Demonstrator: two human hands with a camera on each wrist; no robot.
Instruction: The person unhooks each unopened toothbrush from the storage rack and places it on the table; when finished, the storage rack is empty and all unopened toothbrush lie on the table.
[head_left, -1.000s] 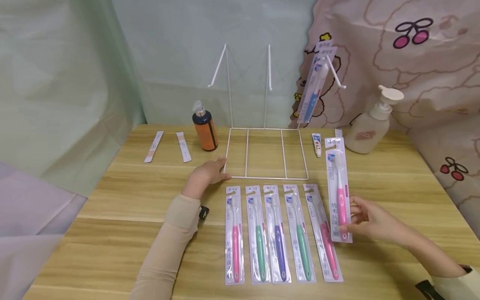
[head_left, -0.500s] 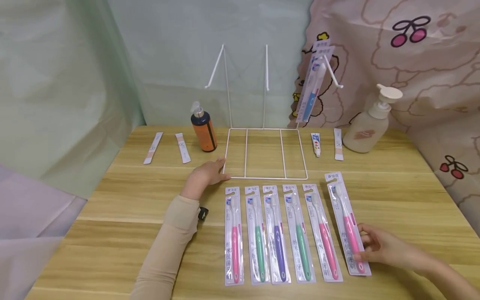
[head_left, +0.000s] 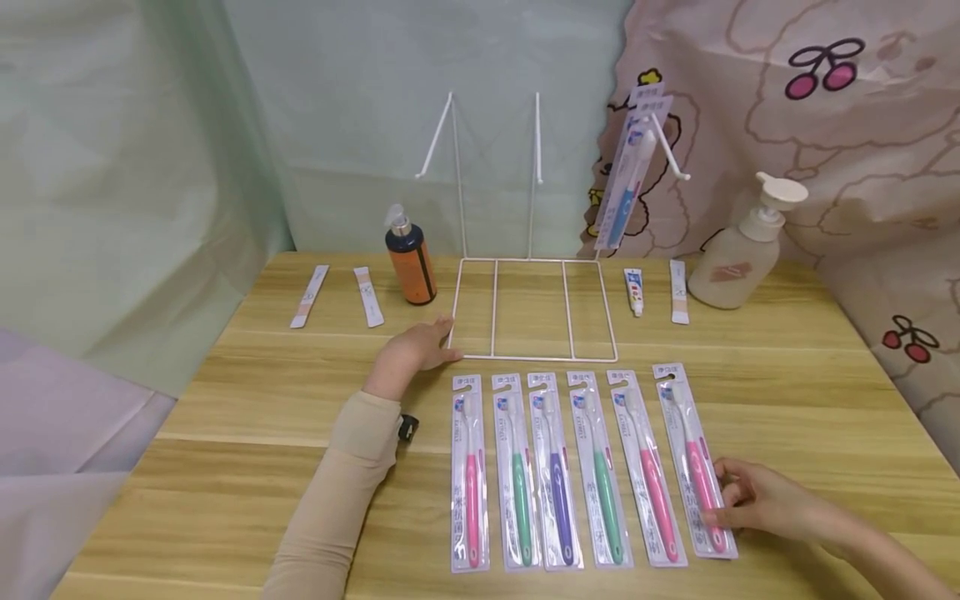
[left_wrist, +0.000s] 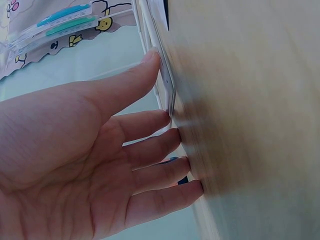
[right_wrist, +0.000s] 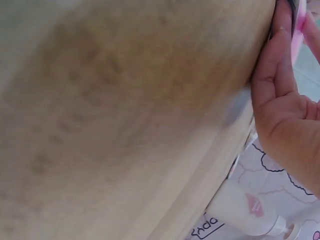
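Observation:
My right hand (head_left: 765, 498) pinches the lower right edge of a pink packaged toothbrush (head_left: 699, 467), thumb on top, at the right end of a row on the table. In the right wrist view only a pink sliver of the toothbrush (right_wrist: 297, 39) shows beside the right hand (right_wrist: 285, 107). My left hand (head_left: 412, 354) rests at the front left corner of a white wire display rack (head_left: 540, 359). The left wrist view shows that left hand (left_wrist: 100, 155) with extended fingers, fingertips on the tabletop, thumb against the rack. Other packaged toothbrushes lie leftward: pink, green (head_left: 521, 500), purple (head_left: 560, 500).
Blue-handled packaged toothbrushes (head_left: 624, 196) hang on the rack's right hook. An orange pump bottle (head_left: 411, 271) stands left of the rack. A small toothpaste tube (head_left: 634, 292), paper strips (head_left: 678, 292) and a white pump bottle (head_left: 735, 262) are to the right.
My right hand has lowered the pink packaged toothbrush from above the table to the row's right end, then shifted it slightly left. The left hand stays at the rack's corner.

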